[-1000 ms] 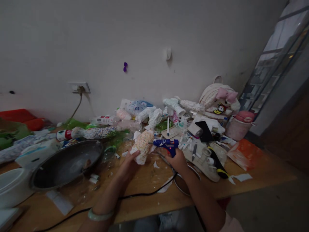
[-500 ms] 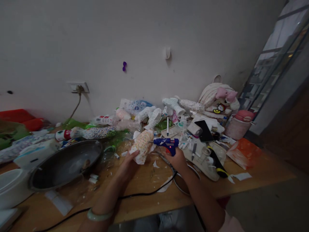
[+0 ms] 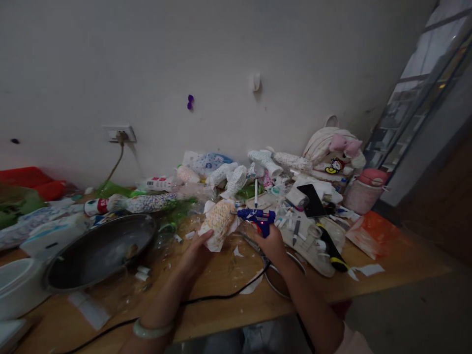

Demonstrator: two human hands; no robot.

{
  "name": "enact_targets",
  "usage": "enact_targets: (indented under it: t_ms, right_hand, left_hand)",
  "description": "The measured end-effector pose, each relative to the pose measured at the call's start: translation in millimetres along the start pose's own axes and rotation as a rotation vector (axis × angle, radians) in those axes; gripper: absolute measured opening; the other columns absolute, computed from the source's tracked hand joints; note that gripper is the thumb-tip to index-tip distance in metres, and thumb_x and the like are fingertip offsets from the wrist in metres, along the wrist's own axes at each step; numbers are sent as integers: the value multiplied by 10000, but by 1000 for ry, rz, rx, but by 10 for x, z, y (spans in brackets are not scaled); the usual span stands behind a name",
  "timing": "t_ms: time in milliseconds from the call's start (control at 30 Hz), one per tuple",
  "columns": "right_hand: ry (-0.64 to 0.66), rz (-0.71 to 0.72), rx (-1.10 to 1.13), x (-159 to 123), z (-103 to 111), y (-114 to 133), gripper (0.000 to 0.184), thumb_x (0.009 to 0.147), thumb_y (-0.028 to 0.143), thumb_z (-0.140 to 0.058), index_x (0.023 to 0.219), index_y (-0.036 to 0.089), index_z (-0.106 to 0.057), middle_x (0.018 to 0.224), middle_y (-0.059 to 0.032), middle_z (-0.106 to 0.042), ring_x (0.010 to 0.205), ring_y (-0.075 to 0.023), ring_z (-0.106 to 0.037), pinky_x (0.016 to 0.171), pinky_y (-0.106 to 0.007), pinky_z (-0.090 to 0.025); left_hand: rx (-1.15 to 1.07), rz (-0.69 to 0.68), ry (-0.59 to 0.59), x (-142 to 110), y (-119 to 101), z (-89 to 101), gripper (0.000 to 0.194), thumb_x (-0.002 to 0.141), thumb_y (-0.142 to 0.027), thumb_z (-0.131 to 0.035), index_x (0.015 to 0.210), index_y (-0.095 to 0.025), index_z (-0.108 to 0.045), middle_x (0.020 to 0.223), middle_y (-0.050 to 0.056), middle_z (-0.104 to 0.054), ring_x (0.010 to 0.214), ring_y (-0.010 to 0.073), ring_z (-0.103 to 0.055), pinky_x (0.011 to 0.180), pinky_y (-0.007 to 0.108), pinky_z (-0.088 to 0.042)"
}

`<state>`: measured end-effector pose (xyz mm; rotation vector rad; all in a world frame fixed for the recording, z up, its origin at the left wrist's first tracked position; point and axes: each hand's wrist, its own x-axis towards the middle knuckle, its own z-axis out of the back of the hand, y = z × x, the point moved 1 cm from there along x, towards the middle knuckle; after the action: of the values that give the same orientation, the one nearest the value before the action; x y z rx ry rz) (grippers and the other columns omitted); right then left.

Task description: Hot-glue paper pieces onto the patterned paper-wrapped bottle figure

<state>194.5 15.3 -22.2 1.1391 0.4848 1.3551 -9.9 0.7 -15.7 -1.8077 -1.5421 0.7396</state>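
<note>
My left hand [image 3: 201, 244] is closed on the lower left side of a pale craft piece [image 3: 219, 220], white with a yellow and pink speckled surface. Wrapped round the handle of a blue hot glue gun [image 3: 257, 216] is my right hand [image 3: 272, 243]. A small red light glows on the gun, and its nozzle points left at the craft piece's upper right edge; whether it touches cannot be made out. Large scissors [image 3: 273, 275] lie under my right wrist. A black cord [image 3: 217, 297] runs across the table below both hands.
A dark round pan [image 3: 99, 275] stands at the left beside a white tub [image 3: 18, 282]. Speckled craft pieces [image 3: 236, 181] lie along the wall. At the right are a black phone [image 3: 312, 199], a pink bottle [image 3: 365, 191], a backpack [image 3: 319, 142] and an orange bag [image 3: 374, 231].
The glue gun in my right hand has shifted slightly right, its nozzle drawn a little back along the craft piece. My left hand stays nearly still.
</note>
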Motion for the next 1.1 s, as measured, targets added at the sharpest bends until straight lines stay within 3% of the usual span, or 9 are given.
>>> enact_targets:
  t_ms: [500,800,1100]
  right_hand:
    - [-62,-43,9,35,2,-19,219,652,384,-619,714,174,-624,579,-12,-596,544,-160,-540,564,-267,-439]
    - [-23,-12,18,10,7,3,231,645,417,-616,654,188,-587,552,-8,-567,538,-159,-533,551,-261,-427]
    - [83,119,-69,-26,-14,-16,161,625,336,-629,639,181,-588,551,-7,-579,498,-137,-500,496,-235,-394]
  left_hand:
    - [-19,-19,8,3,10,27,656,721,-217,-690,1335,-161,-465,1210,114,-653,1080,280,-620,892,334,-507]
    - [-16,-5,-15,11,4,31,594,750,-217,-672,1310,-162,-481,1102,83,-702,958,223,-665,839,283,-507]
    - [-50,-6,-24,32,18,60,565,751,-243,-678,1283,-144,-513,1179,105,-671,1036,242,-639,865,299,-502]
